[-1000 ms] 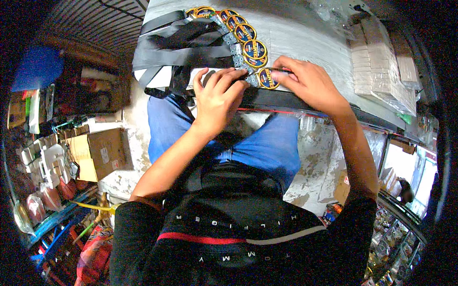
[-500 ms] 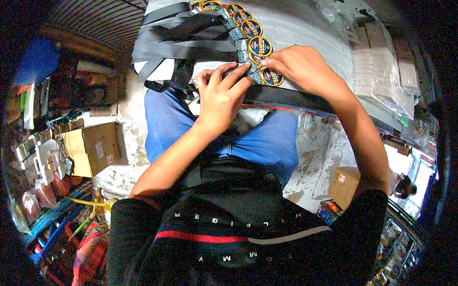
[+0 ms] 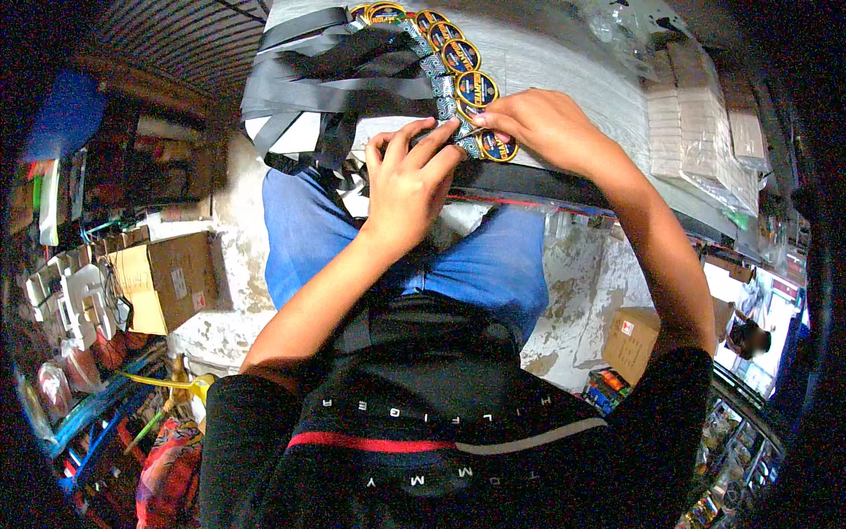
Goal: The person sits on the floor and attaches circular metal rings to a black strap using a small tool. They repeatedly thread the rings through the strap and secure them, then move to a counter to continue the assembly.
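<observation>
A row of round medals (image 3: 477, 89), dark-faced with gold rims, runs along the table, each overlapping its neighbour. Patterned blue-grey medal hangers (image 3: 443, 86) line their left side, and black and grey ribbons (image 3: 352, 94) spread out from there. My left hand (image 3: 410, 172) is bent over the nearest hanger, its fingertips holding the ribbon end down there. From the right, my right hand (image 3: 551, 132) pinches thumb and finger together just above the nearest medal (image 3: 498, 146). Something thin and shiny shows at that pinch; I cannot make out what it is.
The light wood-look table (image 3: 564, 53) has a dark front edge (image 3: 529, 183) above my knees. Wrapped stacks of pale boxes (image 3: 696, 123) stand on its right side. An opened cardboard box (image 3: 163, 282) is at left, another carton (image 3: 632, 339) at lower right. A person (image 3: 749, 338) is far right.
My right hand has shifted very slightly at the nearest medal, and the shiny thing at its fingertips shows more. My left hand stays nearly still. The whole view has moved a little.
</observation>
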Motion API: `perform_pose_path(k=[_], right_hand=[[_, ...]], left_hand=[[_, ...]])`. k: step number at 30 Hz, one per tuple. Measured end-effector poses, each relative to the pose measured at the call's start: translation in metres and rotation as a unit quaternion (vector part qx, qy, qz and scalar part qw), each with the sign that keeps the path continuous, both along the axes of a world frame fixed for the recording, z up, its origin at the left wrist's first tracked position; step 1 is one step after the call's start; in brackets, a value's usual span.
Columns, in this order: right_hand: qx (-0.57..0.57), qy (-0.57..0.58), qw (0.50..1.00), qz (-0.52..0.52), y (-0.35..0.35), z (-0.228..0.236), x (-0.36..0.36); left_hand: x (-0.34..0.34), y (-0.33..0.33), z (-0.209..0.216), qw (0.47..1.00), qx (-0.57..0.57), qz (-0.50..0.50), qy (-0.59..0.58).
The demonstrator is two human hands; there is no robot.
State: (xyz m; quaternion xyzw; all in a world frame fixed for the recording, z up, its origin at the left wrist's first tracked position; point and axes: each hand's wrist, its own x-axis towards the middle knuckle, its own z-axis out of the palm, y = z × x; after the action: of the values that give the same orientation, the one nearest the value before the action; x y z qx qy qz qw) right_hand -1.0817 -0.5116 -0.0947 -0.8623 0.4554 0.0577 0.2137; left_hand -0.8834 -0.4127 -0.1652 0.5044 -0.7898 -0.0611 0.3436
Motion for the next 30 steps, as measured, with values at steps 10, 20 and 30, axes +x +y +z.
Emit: perform_pose_path(k=[10,20,30], right_hand=[[-0.035,-0.005,0.999,0.019,0.001,-0.001,-0.003],[0.025,-0.06,0.998,-0.011,0.008,0.013,-0.016],[-0.07,-0.206,0.975,-0.049,0.026,-0.027,-0.067]], left_hand=[[-0.002,0.001,0.001,1.0,0.005,0.001,0.005],[-0.002,0.001,0.002,1.0,0.001,-0.005,0.017],[0.01,-0.013,0.002,0.998,0.001,-0.039,0.058]])
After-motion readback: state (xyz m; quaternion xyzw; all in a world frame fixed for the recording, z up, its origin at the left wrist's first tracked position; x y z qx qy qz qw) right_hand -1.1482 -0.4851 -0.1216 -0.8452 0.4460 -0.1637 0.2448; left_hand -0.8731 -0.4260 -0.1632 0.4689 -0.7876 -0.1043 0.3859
